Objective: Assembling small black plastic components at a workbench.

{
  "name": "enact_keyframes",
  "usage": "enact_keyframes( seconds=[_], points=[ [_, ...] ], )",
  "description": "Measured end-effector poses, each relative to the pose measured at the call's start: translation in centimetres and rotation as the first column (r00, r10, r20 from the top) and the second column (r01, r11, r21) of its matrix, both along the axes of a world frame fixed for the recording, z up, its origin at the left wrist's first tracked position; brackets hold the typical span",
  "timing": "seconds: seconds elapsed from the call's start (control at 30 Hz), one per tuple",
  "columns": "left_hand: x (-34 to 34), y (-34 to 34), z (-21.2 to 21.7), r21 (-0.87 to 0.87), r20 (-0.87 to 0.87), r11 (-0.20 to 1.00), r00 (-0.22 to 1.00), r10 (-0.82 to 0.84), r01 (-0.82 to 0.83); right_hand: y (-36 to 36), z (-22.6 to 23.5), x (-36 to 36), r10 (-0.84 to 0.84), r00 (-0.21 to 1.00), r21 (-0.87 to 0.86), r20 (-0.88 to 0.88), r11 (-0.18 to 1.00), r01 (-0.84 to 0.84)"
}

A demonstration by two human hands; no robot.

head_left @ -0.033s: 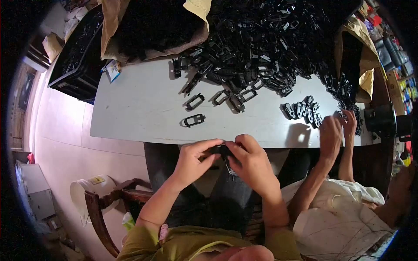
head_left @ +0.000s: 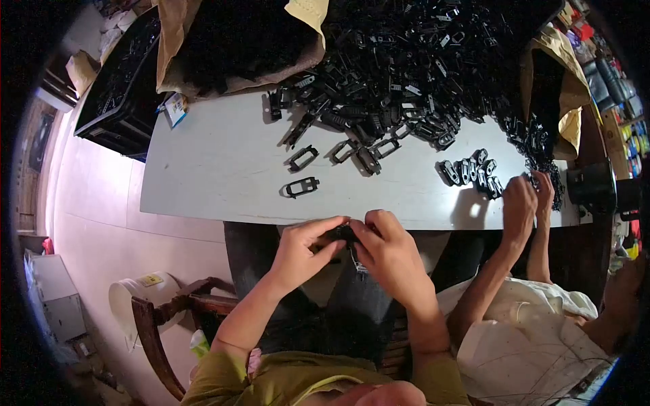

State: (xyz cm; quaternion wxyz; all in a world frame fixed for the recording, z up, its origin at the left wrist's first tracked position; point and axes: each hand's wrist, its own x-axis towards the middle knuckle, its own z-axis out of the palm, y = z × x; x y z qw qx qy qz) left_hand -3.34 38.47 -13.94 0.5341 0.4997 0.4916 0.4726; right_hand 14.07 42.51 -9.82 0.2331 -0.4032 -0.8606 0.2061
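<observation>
My left hand (head_left: 303,249) and my right hand (head_left: 394,256) meet over my lap, just off the table's near edge. Between them they grip a black plastic part (head_left: 344,233), with thumbs and fingers pinched about its upper end. Its lower end (head_left: 359,266), lighter and frame-like, juts out below beside my right fingers; much of the rest is covered. On the table beyond, a loose black oblong frame (head_left: 301,187) lies nearest, and another like it (head_left: 303,158) sits behind. Further back spreads a large heap of black plastic parts (head_left: 406,81).
Brown paper sacks (head_left: 308,64) of black parts stand at the back left and right (head_left: 572,101). A black crate (head_left: 115,125) is at far left. To my right, a co-worker's hands (head_left: 520,203) work beside a small cluster of parts (head_left: 474,172). A wooden chair (head_left: 152,338) and white bucket (head_left: 139,298) stand left.
The co-worker's nearer hand has shifted slightly right, toward their other hand. My own hands have barely moved and still grip the black plastic part.
</observation>
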Motion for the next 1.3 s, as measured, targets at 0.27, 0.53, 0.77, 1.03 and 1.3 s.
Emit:
enact_keyframes(
  seconds=[0.27,0.53,0.77,1.03,1.3],
  points=[
    [0.1,0.3,0.4,0.057,0.071,0.998,0.997,0.032,-0.036,-0.4,-0.5,0.4,-0.17,0.947,-0.228,-0.272,0.968,0.109],
    [0.5,0.7,0.4,0.129,0.064,0.989,0.994,-0.086,0.078,0.1,-1.2,2.4,-0.117,0.946,-0.375,-0.301,0.927,-0.004],
    [-3.7,2.7,1.0,0.171,0.069,0.945,0.961,0.27,-0.278,7.6,-2.4,7.1,-0.728,0.651,0.637,0.214,0.609,0.472],
    [-11.1,9.6,0.1,0.557,-0.532,0.789,0.617,0.58,-0.261,4.2,-3.7,2.9,-0.47,0.882,0.275,-0.032,0.844,0.46],
    [-10.0,14.6,0.3,0.415,-0.758,0.905,0.513,0.403,-0.096,3.4,-2.8,3.0,-0.515,0.857,0.04,-0.011,0.856,0.515]
  ],
)
